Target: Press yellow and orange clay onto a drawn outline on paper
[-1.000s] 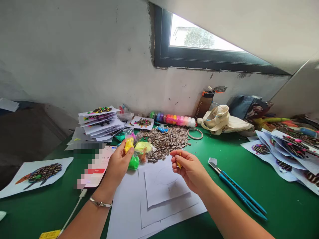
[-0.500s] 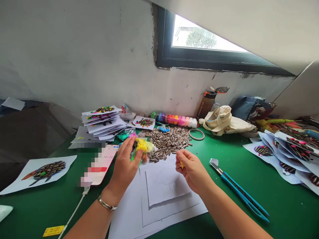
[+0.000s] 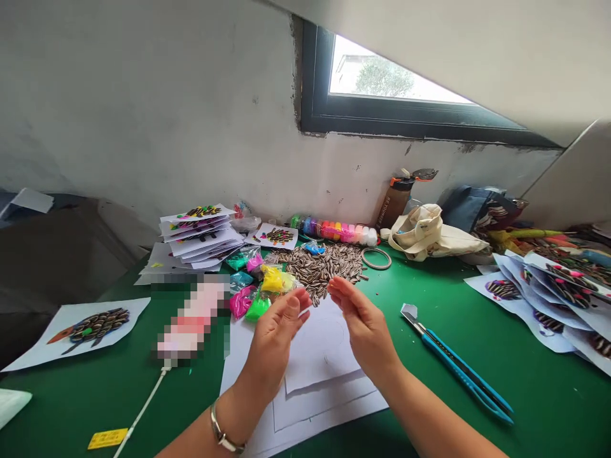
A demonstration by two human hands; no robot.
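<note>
My left hand [image 3: 274,340] is held over the white papers, loosely curved with its fingers apart and nothing seen in it. Facing it across a small gap is my right hand [image 3: 365,324], its fingers bent and together; what they hold is hidden. Beneath them, the top sheet [image 3: 319,362] bears a faint pencil drawing, partly covered. Bags of yellow clay [image 3: 272,278], green clay [image 3: 258,308] and magenta clay [image 3: 242,301] lie beyond my left hand. Striped seeds [image 3: 329,267] are heaped behind my hands.
A blue cutter [image 3: 465,369] and a tape ring [image 3: 377,257] lie at right. Stacks of seed pictures [image 3: 205,238] stand at both sides. A phone [image 3: 191,324] with a cable is at left. A bottle [image 3: 396,200] and a cloth bag [image 3: 427,232] stand behind.
My left hand has left the yellow clay bag and moved right and nearer, towards my right hand. My right hand has turned, and the yellow bit seen in it before is now out of sight.
</note>
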